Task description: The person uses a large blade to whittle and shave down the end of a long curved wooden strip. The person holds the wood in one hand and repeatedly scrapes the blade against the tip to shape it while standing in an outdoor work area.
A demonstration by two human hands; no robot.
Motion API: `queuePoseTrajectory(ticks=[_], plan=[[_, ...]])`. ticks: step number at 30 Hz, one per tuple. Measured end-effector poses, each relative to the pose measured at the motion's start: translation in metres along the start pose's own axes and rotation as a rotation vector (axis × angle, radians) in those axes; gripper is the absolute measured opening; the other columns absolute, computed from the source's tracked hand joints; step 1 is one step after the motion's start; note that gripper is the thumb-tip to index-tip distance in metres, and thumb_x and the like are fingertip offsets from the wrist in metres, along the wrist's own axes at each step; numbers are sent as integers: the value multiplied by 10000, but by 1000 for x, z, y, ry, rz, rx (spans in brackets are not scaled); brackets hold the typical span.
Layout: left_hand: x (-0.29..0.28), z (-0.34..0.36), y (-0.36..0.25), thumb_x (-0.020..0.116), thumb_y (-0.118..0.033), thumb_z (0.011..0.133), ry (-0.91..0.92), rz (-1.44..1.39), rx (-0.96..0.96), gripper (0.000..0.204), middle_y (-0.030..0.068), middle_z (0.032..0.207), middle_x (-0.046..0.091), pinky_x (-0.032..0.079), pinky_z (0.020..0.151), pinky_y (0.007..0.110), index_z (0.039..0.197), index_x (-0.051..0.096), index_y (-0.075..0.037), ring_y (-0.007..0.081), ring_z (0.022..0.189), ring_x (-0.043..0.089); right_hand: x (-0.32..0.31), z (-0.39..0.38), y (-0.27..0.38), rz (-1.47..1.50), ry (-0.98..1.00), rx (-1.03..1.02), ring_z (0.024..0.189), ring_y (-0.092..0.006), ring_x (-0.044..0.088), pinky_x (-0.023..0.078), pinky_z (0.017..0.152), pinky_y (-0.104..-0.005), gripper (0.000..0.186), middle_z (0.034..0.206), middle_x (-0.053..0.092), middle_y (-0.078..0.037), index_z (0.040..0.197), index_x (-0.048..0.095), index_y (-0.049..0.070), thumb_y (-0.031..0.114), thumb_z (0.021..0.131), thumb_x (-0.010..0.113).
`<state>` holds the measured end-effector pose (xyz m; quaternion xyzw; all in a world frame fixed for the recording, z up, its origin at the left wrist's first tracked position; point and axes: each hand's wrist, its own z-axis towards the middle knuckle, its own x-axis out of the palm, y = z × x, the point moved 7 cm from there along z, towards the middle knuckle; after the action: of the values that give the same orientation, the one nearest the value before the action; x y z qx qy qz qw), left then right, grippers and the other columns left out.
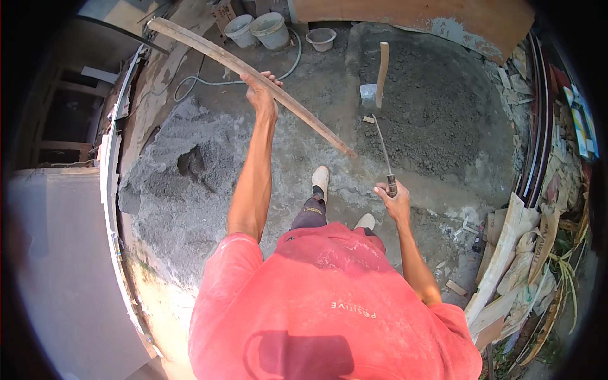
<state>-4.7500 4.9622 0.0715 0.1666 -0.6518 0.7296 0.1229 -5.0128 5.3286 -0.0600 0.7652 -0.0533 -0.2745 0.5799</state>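
Observation:
My left hand grips a long wooden batten near its middle. The batten slants from the upper left down to the right, its lower end over the ground ahead of me. In my right hand is the dark handle of a long-bladed tool. Its thin, slightly curved metal blade shows nearly edge-on and points away from me, so its exact kind is unclear. Close to the blade's tip appears a small piece of wood. Beyond it, a hoe with a wooden handle stands at the edge of the wet grey mix.
A pale grey sand or cement heap lies left of my feet. Two buckets, a smaller tub and a hose are at the back. Wood scraps and sacks line the right side; a large grey sheet is at left.

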Motion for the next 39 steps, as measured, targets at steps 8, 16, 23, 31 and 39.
queuePoseTrajectory(ticks=[8,16,23,31,39], plan=[[-24,-26,23,328,-557,1056,-24,180,106,619,13,828,562,488,641,284,1309,561,-42,117,699,558,14,5,-21,-21,22,-44,655,-95,505,419,600,-281,313,765,663,-26,769,561,35,178,785,839],[5,-69,79,688,-486,925,103,366,54,591,21,970,552,487,812,332,1228,503,-14,141,900,555,1,17,-71,16,-11,-14,686,-125,587,474,658,-274,389,749,647,-44,726,479,74,194,786,845],[-13,-93,114,747,-307,870,163,676,14,382,161,858,719,527,737,378,1023,696,39,250,793,688,2,19,-37,-30,18,26,626,-88,477,411,587,-265,398,758,677,-35,716,450,66,165,795,828],[-12,-139,199,718,-229,895,420,913,-161,305,211,880,721,525,737,419,996,688,57,341,799,699,1,11,16,-88,12,-20,660,-122,576,459,615,-302,375,694,642,-59,738,546,28,278,828,810],[-3,-166,216,704,-178,885,486,909,-153,259,257,969,709,534,791,442,1063,715,9,416,906,694,25,20,64,-22,121,-74,540,-156,399,359,511,-372,605,561,474,-56,751,558,-13,559,936,633]])
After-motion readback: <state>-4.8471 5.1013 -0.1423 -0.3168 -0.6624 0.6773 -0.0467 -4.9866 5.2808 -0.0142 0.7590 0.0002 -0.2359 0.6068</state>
